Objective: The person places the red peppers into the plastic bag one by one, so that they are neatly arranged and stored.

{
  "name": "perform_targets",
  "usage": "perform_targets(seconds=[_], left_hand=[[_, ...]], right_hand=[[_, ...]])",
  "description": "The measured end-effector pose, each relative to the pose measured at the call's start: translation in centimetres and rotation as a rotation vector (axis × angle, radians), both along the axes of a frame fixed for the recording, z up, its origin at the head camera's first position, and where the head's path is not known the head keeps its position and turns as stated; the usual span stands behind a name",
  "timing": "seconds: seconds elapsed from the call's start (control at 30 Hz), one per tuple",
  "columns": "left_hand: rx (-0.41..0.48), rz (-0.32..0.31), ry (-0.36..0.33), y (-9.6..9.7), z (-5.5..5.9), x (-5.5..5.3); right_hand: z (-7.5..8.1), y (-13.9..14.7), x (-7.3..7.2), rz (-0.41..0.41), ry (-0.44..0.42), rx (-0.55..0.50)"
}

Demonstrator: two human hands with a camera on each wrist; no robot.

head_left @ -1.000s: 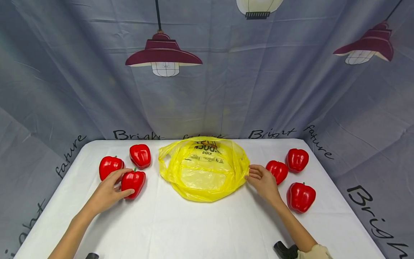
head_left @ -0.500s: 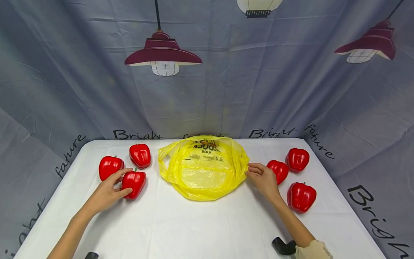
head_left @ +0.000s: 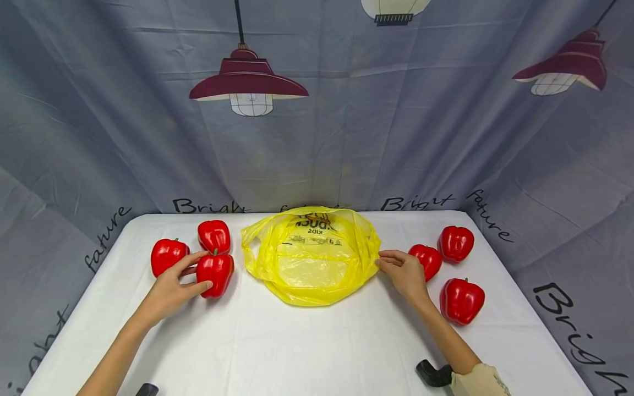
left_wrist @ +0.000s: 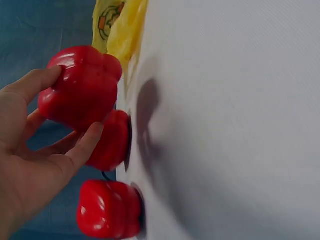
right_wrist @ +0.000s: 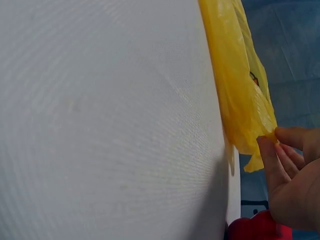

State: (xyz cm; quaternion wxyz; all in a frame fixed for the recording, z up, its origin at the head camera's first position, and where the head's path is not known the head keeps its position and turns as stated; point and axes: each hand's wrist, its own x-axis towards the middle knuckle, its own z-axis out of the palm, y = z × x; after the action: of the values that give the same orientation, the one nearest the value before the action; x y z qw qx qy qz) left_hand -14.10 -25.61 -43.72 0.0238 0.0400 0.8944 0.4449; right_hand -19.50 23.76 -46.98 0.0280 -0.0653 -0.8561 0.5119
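Note:
My left hand (head_left: 170,289) grips a glossy red bell pepper (head_left: 216,275) between thumb and fingers. In the left wrist view that bell pepper (left_wrist: 82,87) is raised off the white cloth, its shadow lying apart from it. Two more red peppers are close by: one (head_left: 168,256) left of the hand, another (head_left: 214,236) just behind the held one. In the middle lies a yellow plastic bag (head_left: 312,264), its mouth spread wide, with dark print inside. My right hand (head_left: 406,278) pinches the bag's right edge; the right wrist view shows thumb and fingertips on the yellow film (right_wrist: 245,90).
On the right are three more red peppers (head_left: 455,245), (head_left: 426,261), (head_left: 462,301), beside the right forearm. A white cloth covers the table (head_left: 307,352). Behind it hangs a grey-blue curtain (head_left: 317,137) printed with lamps. A black curved object (head_left: 433,374) shows by the right sleeve.
My left hand has lifted the bell pepper and carried it a little right and toward the back. The right hand stays at the bag's edge.

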Motion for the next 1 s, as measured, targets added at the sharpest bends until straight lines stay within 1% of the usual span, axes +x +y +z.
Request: perform_targets(seconds=[0.1,0.23,0.3,0.43,0.6,0.8,0.9,1.0], left_hand=[[0.052,0.004,0.002,1.0,0.5,-0.5],[0.126,0.004,0.004,2.7,0.9,-1.4],[0.163,-0.001,0.002,3.6,1.1,-1.9],[0.238,-0.014,-0.004,5.8,1.0,-3.1],[0.302,-0.04,-0.013,9.2,0.1,-4.8],[0.337,-0.085,-0.039,13.5,-1.2,-6.5],[0.373,-0.105,-0.044,15.3,-1.7,-7.4],[0.412,-0.109,-0.052,17.0,-2.1,-8.3]], right_hand=[[0.0,0.0,0.0,0.0,-0.032,0.011],[0.0,0.0,0.1,0.007,-0.076,0.021],[0.0,0.0,0.1,0.008,-0.082,0.025],[-0.1,-0.1,0.2,0.003,-0.072,0.033],[-0.1,-0.1,0.1,0.018,-0.036,0.048],[-0.1,-0.1,0.0,0.052,0.039,0.078],[0.0,-0.1,-0.1,0.078,0.08,0.093],[0.0,-0.1,-0.2,0.09,0.111,0.106]])
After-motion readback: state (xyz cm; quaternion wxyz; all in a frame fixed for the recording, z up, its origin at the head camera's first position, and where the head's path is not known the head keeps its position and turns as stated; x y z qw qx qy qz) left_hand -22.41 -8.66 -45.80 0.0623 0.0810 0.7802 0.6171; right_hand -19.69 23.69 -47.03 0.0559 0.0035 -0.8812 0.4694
